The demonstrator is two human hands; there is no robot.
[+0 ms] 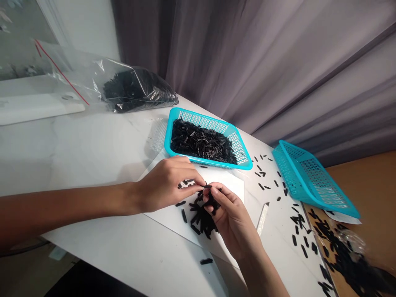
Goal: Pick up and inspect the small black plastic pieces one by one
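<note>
Here I am, thumb and forefinger of my left hand pinching one end of a small black piece, while my right hand, fingers curled in, grips a handful of black pieces and brings its fingertips right up to the other end. Both hands are close together over a white sheet, and right below them there's a loose pile of the same dark slivers, with a few strays around its edge. One lone piece lies nearer to me, on the tabletop just off the paper. Straight ahead, past my knuckles, sits a blue basket, well loaded with black slivers. Over to the right of my right hand there's a slim pale tool with a dark tip, lying at a slant, and beyond it scattered pieces run across the white surface. A second blue basket stands tilted by that far edge, next to a brown surface with a blurry dark heap on it. Back on the left, a clear bag with a red strip slumps around more black stuff; behind everything hang greyish curtains.
</note>
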